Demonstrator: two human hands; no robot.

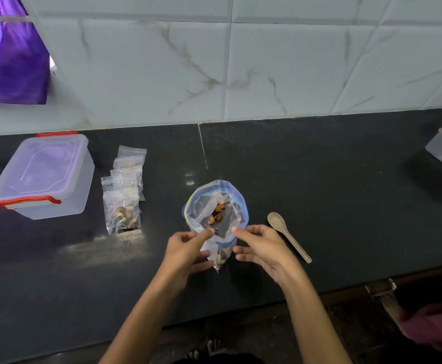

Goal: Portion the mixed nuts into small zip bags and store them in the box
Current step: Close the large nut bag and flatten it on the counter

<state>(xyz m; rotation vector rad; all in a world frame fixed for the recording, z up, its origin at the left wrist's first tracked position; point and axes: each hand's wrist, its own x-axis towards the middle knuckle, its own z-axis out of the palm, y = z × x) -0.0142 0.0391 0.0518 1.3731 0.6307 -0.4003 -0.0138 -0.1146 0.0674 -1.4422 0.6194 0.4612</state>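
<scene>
Mixed nuts [216, 214], a few brown cashews and darker pieces, lie at the bottom of the large clear zip bag with the blue seal [216, 203], which stands open-mouthed on the dark stone counter [319, 179] right in front of you. Your left hand [185, 248] pinches the near rim of that bag between thumb and forefinger, and its lower fingers press a small clear zip bag [218, 258] held just below the rim. Your right hand [260, 248] has its thumb on the rim from the other side, with the fingers loosely curved beside the small bag; whether they grip it you cannot tell. Just right of your right hand lies a pale wooden spoon [288, 236]. To your left sits a row of small filled zip bags [122, 190], and beyond them the clear lidded plastic box with red clasps [44, 174], closed.
</scene>
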